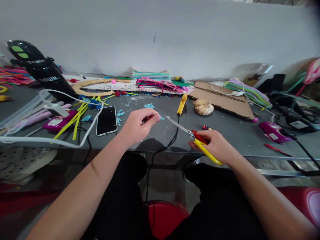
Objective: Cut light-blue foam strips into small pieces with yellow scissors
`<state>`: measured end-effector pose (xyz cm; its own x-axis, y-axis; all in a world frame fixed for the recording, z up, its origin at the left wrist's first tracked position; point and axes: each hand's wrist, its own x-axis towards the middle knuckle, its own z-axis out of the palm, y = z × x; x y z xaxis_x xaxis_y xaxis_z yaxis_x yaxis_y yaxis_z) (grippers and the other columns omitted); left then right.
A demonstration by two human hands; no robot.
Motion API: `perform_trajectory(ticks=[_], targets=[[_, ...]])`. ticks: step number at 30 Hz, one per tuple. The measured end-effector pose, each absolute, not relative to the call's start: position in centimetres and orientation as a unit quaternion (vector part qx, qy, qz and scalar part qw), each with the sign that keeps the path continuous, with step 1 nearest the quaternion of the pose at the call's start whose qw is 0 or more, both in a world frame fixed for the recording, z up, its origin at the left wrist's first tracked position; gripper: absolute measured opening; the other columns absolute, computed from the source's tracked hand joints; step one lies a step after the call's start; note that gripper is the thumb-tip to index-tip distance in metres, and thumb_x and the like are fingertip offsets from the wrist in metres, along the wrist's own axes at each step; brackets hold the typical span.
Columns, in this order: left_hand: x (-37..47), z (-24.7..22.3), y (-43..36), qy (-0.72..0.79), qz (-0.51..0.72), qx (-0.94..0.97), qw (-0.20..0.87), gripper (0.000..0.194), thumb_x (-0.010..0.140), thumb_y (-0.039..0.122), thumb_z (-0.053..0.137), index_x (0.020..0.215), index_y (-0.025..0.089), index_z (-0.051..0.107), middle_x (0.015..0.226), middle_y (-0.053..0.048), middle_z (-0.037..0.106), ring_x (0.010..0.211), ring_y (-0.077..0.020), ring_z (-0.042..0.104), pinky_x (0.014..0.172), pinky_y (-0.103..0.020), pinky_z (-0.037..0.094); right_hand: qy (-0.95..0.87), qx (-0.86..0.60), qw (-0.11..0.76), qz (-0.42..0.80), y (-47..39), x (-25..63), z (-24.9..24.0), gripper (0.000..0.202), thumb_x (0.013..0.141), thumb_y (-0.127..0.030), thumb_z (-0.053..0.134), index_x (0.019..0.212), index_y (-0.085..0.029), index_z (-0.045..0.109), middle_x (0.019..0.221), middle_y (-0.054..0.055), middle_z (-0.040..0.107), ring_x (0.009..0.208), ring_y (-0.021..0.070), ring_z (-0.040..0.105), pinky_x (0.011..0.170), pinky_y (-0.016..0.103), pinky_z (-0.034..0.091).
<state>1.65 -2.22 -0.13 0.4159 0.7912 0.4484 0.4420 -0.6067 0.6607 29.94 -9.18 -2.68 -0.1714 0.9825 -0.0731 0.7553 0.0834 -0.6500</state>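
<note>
My left hand (pixel 142 125) is closed in a pinch over the grey table. A small light-blue piece (pixel 162 118) sticks out past its fingertips. My right hand (pixel 216 145) grips scissors (pixel 206 151) with red and yellow handles. Their blades (pixel 178 126) point left, toward that blue piece, and look closed or nearly so. Beyond the left hand lies a little pile of light-blue cut pieces (pixel 149 105). More blue bits (pixel 120 115) are scattered beside a phone (pixel 107 120), which lies face up.
A yellow glue gun (pixel 182 104) with a black cable stands behind the scissors, near a pale lumpy object (pixel 203 107). Cardboard (pixel 222 100) lies at the back right. Purple boxes (pixel 274 132) with cables, yellow strips (pixel 79 116) and a black bottle (pixel 50 78) flank the work spot.
</note>
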Motion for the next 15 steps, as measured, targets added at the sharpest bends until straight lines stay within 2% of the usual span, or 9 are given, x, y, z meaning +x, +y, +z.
perform_trajectory(ticks=[15], targets=[[1.76,0.12,-2.38,0.382,0.379,0.814,0.221,0.025,0.093,0.033,0.055,0.08,0.016,0.067,0.072,-0.001,0.065,0.062,-0.0107,0.051,0.056,-0.024,0.038,-0.721,-0.617,0.18,0.258,-9.26,29.58,-2.24,0.039,0.08,-0.052,0.061,0.063,-0.018,0.054,0.06,-0.003,0.041,0.059,0.0115,0.033,0.05,0.026,0.026]])
